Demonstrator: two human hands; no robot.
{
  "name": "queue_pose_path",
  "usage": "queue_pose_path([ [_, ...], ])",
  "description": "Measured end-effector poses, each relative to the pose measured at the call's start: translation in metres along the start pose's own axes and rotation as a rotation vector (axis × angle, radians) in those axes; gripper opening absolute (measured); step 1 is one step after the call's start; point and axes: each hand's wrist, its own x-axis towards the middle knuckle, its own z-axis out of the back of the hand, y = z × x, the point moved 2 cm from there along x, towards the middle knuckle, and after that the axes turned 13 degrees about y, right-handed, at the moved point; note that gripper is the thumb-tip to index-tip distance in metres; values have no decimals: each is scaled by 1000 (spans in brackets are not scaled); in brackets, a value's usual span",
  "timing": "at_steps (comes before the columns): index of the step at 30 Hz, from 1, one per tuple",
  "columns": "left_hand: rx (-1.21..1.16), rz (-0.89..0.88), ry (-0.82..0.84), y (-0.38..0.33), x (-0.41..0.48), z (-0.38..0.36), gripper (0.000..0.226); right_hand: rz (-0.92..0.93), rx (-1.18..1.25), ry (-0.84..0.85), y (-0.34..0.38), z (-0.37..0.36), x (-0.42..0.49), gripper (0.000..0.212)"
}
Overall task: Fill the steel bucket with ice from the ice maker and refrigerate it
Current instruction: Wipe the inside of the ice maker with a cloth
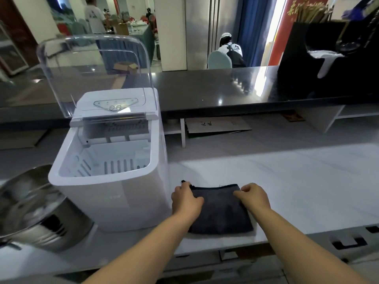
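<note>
Bucket far left, beyond ice maker.
Left hand and right hand grip far corners of cloth, well apart from bucket.

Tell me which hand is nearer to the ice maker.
Left. The left hand grips the left edge of the dark cloth, just beside the ice maker; the right hand holds the cloth's far right corner, farther from the machine.

your ice maker is white with a clear lid. the bucket is shiny silver. the cloth is dark grey.
</note>
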Motion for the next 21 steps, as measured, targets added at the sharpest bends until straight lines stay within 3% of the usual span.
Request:
queue_pose_path([
  [5, -215, -238, 32, -24, -24, 17, 16, 138, 141, 28, 33, 1, -3, 4],
  [14, -503, -676, -79, -67, -102, 114, 18, 370, 265, 171, 148, -10, -45, 16],
  [21, -709, -640, -382, -28, -111, 246, 16, 534, 332, 134, 244, -21, -71, 22],
])
